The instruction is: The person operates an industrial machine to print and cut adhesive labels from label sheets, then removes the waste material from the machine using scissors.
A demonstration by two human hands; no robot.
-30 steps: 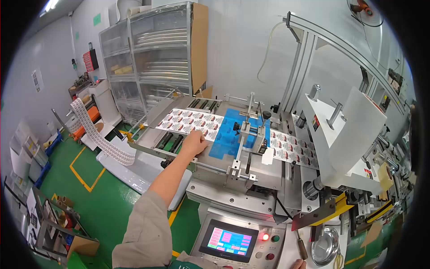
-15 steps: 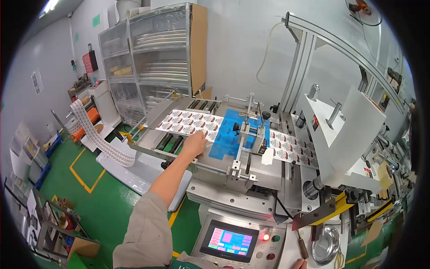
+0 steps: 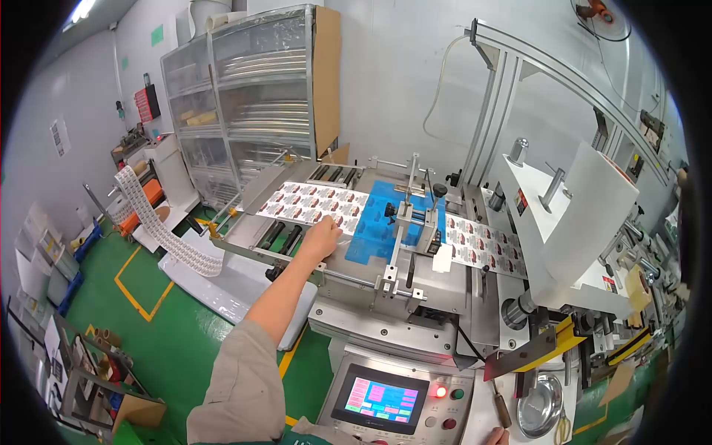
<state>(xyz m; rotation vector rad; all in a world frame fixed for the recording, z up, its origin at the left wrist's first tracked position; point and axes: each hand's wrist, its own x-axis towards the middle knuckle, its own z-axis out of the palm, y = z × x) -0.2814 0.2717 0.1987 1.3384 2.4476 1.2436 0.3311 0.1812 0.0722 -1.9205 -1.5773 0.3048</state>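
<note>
A printed label web (image 3: pixel 304 202) runs across the metal bed of a machine and passes under a blue sheet (image 3: pixel 377 215). My left hand (image 3: pixel 320 239) is at the web's near edge, just left of the blue sheet. Its fingers are curled together at that edge, and what they pinch, if anything, is hidden. Only a small part of my right hand (image 3: pixel 496 436) shows at the bottom edge, beside a tool with a brown handle (image 3: pixel 503 410). Its fingers are mostly out of frame.
A touch-screen panel (image 3: pixel 382 400) with lit buttons faces me below the bed. Right of it are a metal bowl (image 3: pixel 540 406) and scissors (image 3: pixel 563 429). A large white roll (image 3: pixel 593 215) stands at the right. A strip of labels (image 3: pixel 159 226) hangs over a pale tray (image 3: pixel 222 300).
My left hand has shifted very slightly at the web's edge. The view has moved a few pixels; otherwise things look the same.
</note>
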